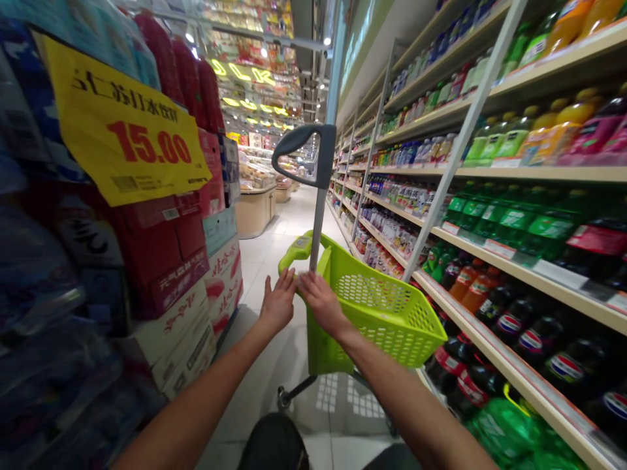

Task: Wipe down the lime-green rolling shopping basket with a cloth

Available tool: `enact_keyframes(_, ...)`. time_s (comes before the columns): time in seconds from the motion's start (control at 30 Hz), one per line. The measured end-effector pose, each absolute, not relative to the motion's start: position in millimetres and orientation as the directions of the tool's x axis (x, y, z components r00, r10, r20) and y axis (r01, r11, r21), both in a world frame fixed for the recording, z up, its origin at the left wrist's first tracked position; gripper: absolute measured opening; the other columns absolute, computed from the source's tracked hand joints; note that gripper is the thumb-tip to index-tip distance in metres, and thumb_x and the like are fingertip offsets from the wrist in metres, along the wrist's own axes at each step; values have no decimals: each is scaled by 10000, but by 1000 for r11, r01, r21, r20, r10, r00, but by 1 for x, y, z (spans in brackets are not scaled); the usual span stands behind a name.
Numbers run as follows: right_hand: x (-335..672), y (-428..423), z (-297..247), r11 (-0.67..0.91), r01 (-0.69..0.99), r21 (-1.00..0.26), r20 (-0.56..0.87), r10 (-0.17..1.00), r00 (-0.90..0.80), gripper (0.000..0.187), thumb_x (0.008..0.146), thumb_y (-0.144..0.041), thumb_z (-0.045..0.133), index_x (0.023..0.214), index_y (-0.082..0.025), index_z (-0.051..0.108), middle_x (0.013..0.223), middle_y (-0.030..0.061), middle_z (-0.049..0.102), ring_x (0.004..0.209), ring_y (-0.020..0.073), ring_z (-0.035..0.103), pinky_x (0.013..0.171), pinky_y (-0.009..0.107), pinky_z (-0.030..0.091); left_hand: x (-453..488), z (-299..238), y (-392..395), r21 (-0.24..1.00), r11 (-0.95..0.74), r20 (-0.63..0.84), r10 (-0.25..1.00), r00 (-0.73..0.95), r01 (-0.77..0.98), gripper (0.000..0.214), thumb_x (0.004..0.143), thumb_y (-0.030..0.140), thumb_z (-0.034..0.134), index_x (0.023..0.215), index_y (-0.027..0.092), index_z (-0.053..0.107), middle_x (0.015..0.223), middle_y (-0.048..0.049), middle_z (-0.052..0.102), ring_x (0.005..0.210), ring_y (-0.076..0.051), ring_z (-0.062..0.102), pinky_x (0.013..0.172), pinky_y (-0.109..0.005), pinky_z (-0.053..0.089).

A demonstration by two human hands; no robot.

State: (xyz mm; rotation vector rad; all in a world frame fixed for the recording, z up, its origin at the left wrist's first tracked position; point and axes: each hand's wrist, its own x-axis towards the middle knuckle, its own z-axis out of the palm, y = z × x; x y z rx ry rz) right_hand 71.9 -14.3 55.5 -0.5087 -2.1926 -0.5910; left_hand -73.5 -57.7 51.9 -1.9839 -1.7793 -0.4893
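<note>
A lime-green rolling shopping basket [386, 300] stands in front of me, its grey pull handle [327, 156] raised on a metal pole. My left hand [278, 303] is beside the basket's green carry handle [295, 253], fingers stretched forward and thumb apart. Close to it, my right hand [321, 300] reaches to the base of the pole at the basket's near rim. Its fingers extend forward and are slightly smeared; whether they touch the rim I cannot tell. Neither hand shows anything held. The visible part of the basket holds no goods.
Drink shelves [529, 173] full of bottles run along the right. On the left rise stacked drink cartons [164, 254] under a yellow price sign [132, 127]. A tiled aisle [287, 225] leads to a display counter [257, 209]. A basket wheel [284, 397] is near my knee [273, 444].
</note>
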Motion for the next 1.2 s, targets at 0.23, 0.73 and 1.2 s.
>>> enact_keyframes(0.23,94,-51,-77,834,534,140,686,307,-660,234,844,-117,450,998,-149,624,1131,109,596,1196,186,416,973,389,399,-74,52,-60,-86,-75,532,840,109,993,698,616,67,369,1308,156,333,1428,-45,236,1319,-209,174,1035,-536,148)
enact_keyframes(0.73,125,-50,-62,797,598,79,706,379,-599,271,843,-104,438,1048,-162,607,1171,95,573,1241,200,355,987,405,388,-64,50,-62,-9,-63,576,815,57,998,670,649,89,375,1316,101,305,1432,-113,205,1326,-235,141,1042,-548,59)
enact_keyframes(1.2,159,-49,-80,742,669,46,719,440,-538,320,838,-70,403,1073,-166,597,1177,91,570,1241,199,355,978,411,397,-12,10,-64,-161,-313,528,774,350,936,583,738,122,337,1319,88,307,1417,-109,236,1328,-219,131,1059,-516,37)
